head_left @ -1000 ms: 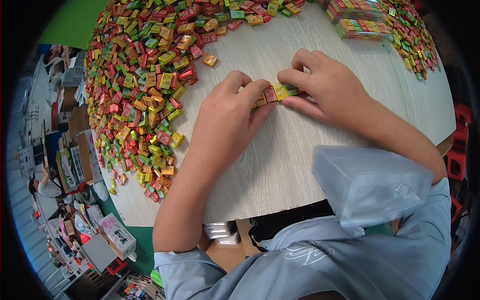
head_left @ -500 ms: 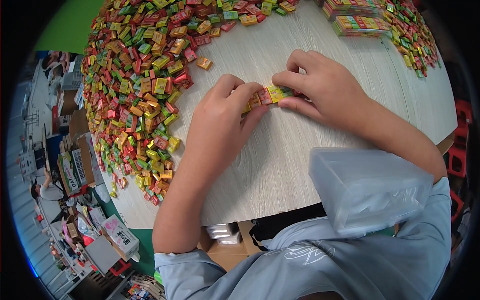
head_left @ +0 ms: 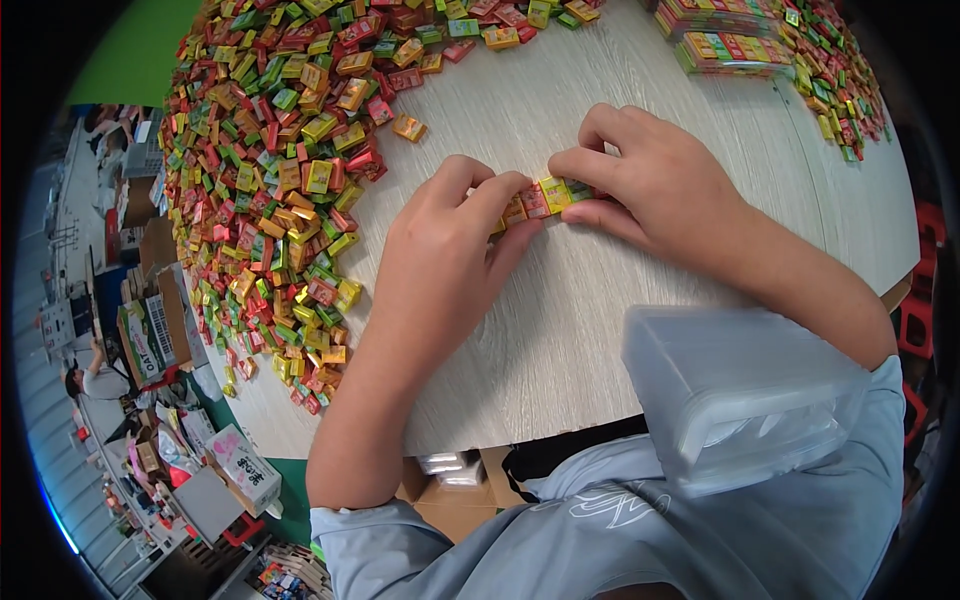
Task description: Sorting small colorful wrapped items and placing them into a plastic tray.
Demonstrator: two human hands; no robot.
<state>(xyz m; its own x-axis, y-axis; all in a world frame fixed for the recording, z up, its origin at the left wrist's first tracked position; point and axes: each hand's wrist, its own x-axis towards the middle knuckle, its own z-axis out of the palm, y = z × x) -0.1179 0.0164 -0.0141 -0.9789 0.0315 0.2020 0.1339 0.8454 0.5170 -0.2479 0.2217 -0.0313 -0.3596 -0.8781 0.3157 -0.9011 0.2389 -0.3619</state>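
A short row of small wrapped candies [head_left: 537,203], orange, red, yellow and green, lies between my hands on the pale wooden table. Thumb and fingers of my left hand [head_left: 450,225] pinch the row's left end. At the other end, my right hand [head_left: 655,185] closes its thumb and index finger around the green part. My fingers cover both ends, so the full length of the row is hidden. Left of my left hand spreads a large heap of the same little candies [head_left: 290,190], with one orange candy [head_left: 409,127] lying apart from it.
Clear plastic boxes [head_left: 745,395], nested together, stand at the table's near right edge against my shirt. Filled clear boxes [head_left: 735,52] are stacked at the far right beside a smaller candy heap [head_left: 835,85]. Below the table edge sits an open cardboard carton [head_left: 455,495].
Both hands keep their pinch on the candy row. The whole view has shifted slightly; the row and hands appear a little lower and to the right.
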